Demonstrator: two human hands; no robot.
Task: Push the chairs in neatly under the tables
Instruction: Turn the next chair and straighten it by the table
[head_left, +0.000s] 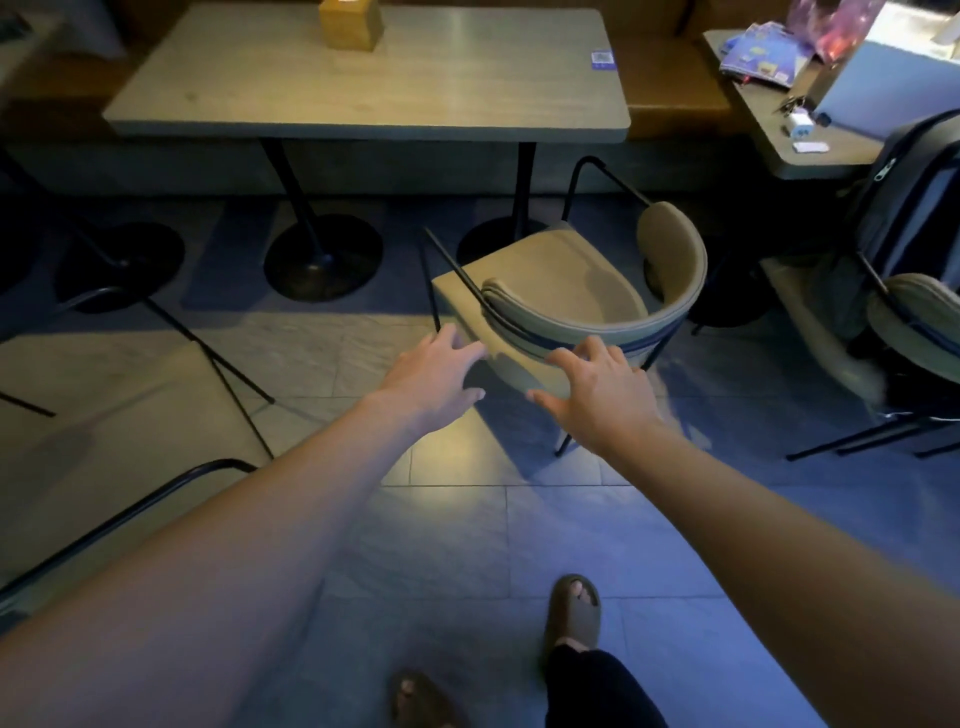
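A beige padded chair (566, 280) with a curved backrest and thin black legs stands on the tiled floor, turned at an angle, in front of the right half of a long wooden table (363, 88). Its seat sits outside the table's edge. My left hand (434, 371) reaches toward the near left end of the backrest, fingers spread, at or just short of the padding. My right hand (592, 387) hovers at the near middle of the backrest, fingers apart, holding nothing.
Another chair (156, 395) stands at the left, and a third chair (914, 322) with a backpack (914, 208) at the right. A second table (800, 119) at the right carries papers and small items. A wooden box (350, 23) sits on the long table. Round black table bases (322, 260) rest on the floor.
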